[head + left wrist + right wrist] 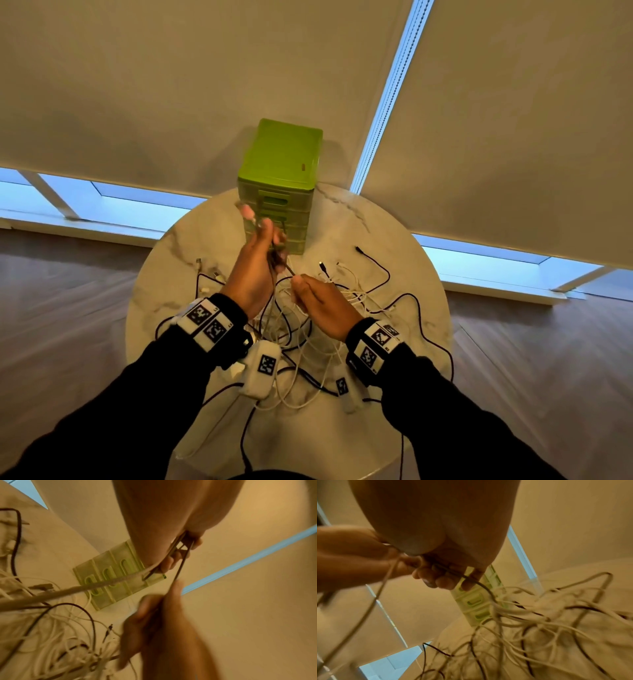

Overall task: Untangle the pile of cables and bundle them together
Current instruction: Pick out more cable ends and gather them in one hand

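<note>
Broadly, the round marble surface (394,240) lies under both hands, and nearly all of it below and to either side of them is strewn with the pile of cables (308,342), white and dark strands looped through one another, with loose plug ends trailing off to the left of the left hand and to the right of the right hand. Beyond the hands, farther from the person, stands a green drawer unit (281,171); the raised left hand overlaps its front in the head view.

The left hand (257,270) is lifted above the pile with its fingers curled round a few gathered strands, one pale plug end poking up past its fingertips. The right hand (320,305) sits lower and just to the right, nearly touching the left, its fingers closed in a pinch on a thin dark cable (181,563).

That dark cable is what the next move turns on. It runs taut and short between the two hands, its long axis slanting from the upper left hand down to the lower right hand, then slackens and drops from the right hand into the tangle beneath and to the right. Both hands are on it, but the right is nearer the knotted part, so it seems the better placed to draw the strand out along that same slant while the left anchors the gathered ends.
</note>
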The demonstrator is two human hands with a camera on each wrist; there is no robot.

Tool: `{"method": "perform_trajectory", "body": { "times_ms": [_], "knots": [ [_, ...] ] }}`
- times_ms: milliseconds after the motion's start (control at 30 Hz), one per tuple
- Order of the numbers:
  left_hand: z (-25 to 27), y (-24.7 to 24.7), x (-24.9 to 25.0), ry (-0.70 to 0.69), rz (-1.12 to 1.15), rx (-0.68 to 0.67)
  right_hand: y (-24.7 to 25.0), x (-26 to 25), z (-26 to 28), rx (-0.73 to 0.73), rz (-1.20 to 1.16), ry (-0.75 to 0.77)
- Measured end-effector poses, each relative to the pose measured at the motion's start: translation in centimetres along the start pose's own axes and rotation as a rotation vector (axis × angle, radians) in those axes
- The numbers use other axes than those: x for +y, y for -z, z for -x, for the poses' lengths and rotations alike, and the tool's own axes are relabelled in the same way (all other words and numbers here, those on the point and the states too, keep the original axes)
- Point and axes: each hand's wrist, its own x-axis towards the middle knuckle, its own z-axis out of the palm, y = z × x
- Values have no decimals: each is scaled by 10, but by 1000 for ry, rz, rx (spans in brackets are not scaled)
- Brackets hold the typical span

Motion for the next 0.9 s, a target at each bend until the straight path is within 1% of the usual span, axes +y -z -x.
{"method": "perform_trajectory", "body": {
  "times_ms": [67,133,233,300,400,433,500,533,600,633,700,767,833,900],
  "knots": [
    [-4,-2,15,-78,181,34,-3,17,7,12,5,-55],
    [-7,1,36,-146,288,49,-2,37,13,37,-37,-130],
    [-12,10,71,-227,371,54,2,61,17,71,-49,-229],
    [-14,20,90,-288,403,62,6,74,15,61,39,-226],
    [-14,32,105,-358,321,113,15,81,6,27,258,-238],
    [-14,35,104,-371,248,141,20,75,1,49,291,-248],
    [-11,37,93,-378,3,168,26,56,-9,136,276,-249],
    [-7,38,83,-359,-161,156,28,41,-13,180,237,-222],
    [4,36,57,-267,-488,79,24,14,-20,251,103,-135],
    [11,34,45,-218,-601,29,20,-1,-22,261,33,-88],
    [19,33,21,-123,-722,-52,13,-25,-22,255,-56,-9],
    [23,29,11,-28,-725,-80,7,-39,-21,210,-96,39],
    [27,22,8,33,-594,-104,3,-45,-18,156,-103,84],
    [31,14,11,29,-467,-132,2,-49,-11,121,-109,107]
  ]
}}
